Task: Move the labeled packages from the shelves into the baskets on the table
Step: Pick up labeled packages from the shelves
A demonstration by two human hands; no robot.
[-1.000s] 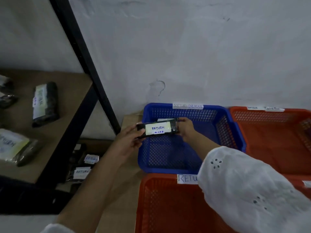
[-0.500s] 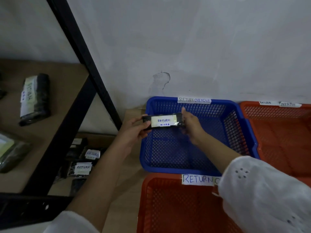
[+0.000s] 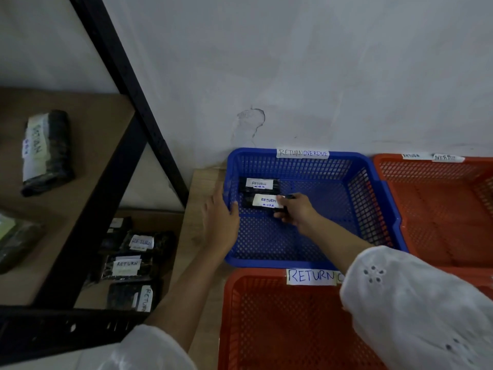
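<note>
In the middle of the frame the right hand (image 3: 296,209) reaches down into the blue basket (image 3: 373,209), the one tagged RETURN OVERDUE at its back rim. Its fingers (image 3: 280,214) are curled round the right end of a dark package (image 3: 262,202) with a white RETURN label. That package lies low in the basket's upper left corner, just in front of a second labelled package (image 3: 260,184). Its long axis runs left to right across the frame, roughly along the basket's back wall. I cannot tell whether it has fully settled on the mesh floor. The left hand (image 3: 220,218) holds nothing. Its fingers are loosely straight, and it lies against the outside of the basket's left wall, over the bench (image 3: 205,182). To my eye the drop is nearly done and what remains is to let go. The next pick should fall to the left hand, since it is the nearer one to the lower shelf packages (image 3: 126,267) at lower left of the frame. One more wrapped package (image 3: 46,153) sits on the upper shelf (image 3: 101,145) at far left. The orange baskets (image 3: 266,329) at bottom and right show nothing inside.
</note>
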